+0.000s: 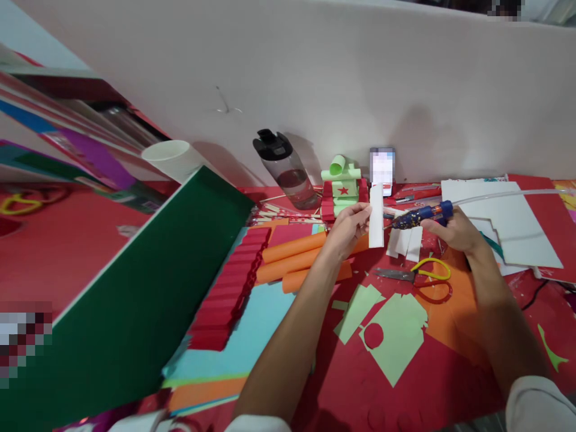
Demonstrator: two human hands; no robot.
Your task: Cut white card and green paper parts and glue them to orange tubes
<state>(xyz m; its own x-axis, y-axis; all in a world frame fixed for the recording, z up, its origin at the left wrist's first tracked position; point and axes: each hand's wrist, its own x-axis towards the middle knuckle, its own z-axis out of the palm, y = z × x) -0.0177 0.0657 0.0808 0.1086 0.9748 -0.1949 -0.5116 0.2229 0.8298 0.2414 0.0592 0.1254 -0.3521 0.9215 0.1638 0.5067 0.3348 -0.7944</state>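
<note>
My left hand (348,227) pinches a narrow white strip (376,225) and holds it upright above the table. Wrapped around a blue hot glue gun (420,215) is my right hand (456,231); the gun's nozzle points left, at or very near the strip's right edge. A clear glue stick (504,195) runs out of the gun's back to the right. Below the hands lie scissors (414,275) with one yellow and one red handle. Cut white pieces (405,243) rest just behind the scissors. A green paper tank model (344,189) with red sides stands behind my left hand.
Orange paper rolls (292,258) and folded red paper (229,288) lie left of my arms. A water bottle (288,171) and a phone (382,168) stand by the wall. A green board (135,300) leans at left. Green paper scraps (396,354) lie in front; white board (522,234) lies at right.
</note>
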